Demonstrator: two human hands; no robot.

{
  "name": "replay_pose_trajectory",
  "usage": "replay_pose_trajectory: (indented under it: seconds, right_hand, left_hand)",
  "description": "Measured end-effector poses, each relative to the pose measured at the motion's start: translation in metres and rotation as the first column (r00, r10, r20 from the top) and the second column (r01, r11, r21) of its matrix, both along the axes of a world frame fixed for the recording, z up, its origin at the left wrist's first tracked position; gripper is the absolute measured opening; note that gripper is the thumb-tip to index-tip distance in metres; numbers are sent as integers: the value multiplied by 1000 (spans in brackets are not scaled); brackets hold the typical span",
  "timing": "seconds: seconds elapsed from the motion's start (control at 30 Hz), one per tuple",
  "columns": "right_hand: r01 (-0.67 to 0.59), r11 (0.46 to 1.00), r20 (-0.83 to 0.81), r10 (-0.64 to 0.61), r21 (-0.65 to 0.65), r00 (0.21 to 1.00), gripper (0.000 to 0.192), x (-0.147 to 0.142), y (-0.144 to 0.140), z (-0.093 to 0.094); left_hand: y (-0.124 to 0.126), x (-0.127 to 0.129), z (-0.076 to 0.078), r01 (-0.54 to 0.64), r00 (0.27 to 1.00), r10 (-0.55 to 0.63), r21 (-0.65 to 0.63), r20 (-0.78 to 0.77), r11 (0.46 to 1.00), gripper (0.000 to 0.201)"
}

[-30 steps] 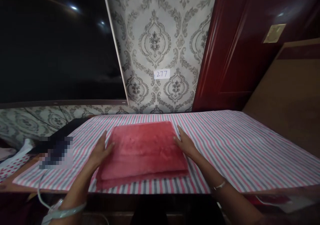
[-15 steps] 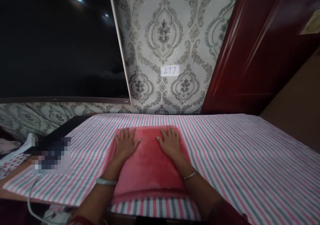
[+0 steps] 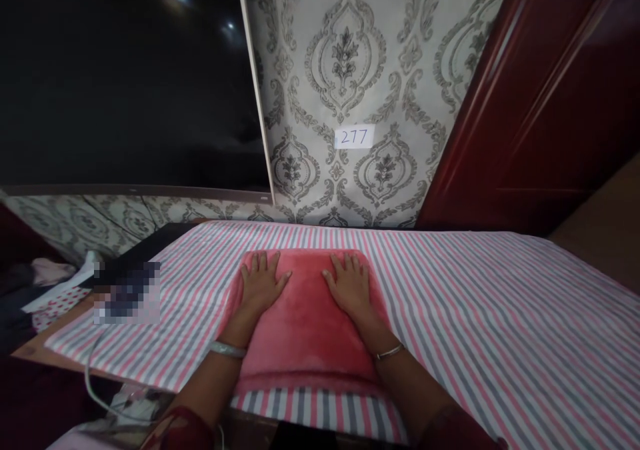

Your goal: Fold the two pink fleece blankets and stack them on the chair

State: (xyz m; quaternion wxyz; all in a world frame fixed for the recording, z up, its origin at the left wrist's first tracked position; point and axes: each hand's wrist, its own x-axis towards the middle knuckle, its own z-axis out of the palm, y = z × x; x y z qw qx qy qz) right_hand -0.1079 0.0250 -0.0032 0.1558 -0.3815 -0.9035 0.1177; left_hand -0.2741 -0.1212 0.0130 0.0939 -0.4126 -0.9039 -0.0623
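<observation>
A plush, pinkish-red folded cloth (image 3: 305, 323) lies on a striped cover (image 3: 465, 303) in front of me. My left hand (image 3: 263, 282) rests palm down on its far left corner, fingers spread. On the far right corner, my right hand (image 3: 351, 283) lies flat in the same way, fingers spread. Neither hand grips the cloth. Its near edge shows a thick rolled or layered fold. I cannot tell how many layers it has.
Behind the table, a paper marked 277 (image 3: 355, 137) is on the patterned wall. A large dark screen (image 3: 130, 90) hangs at the left, and a dark red door or cabinet panel (image 3: 525, 103) stands at the right. A white cable (image 3: 89, 370) runs over the left front edge.
The view has shifted a little, so everything sits slightly farther right. Both hands stay flat on the cloth, which keeps its shape.
</observation>
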Motion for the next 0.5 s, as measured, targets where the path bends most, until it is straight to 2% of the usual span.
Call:
replay_pose_trajectory:
  seconds: [0.33,0.5]
  right_hand:
    - [-3,1000,-16,3,-9,1000,62,2,-2,10]
    - [-52,998,47,54,-37,997,63,24,-4,18]
  left_hand:
    - [-1,-4,1,31,999,-32,-13,-42,999,69]
    - [-3,-8,18,58,997,-54,-69,60,996,70]
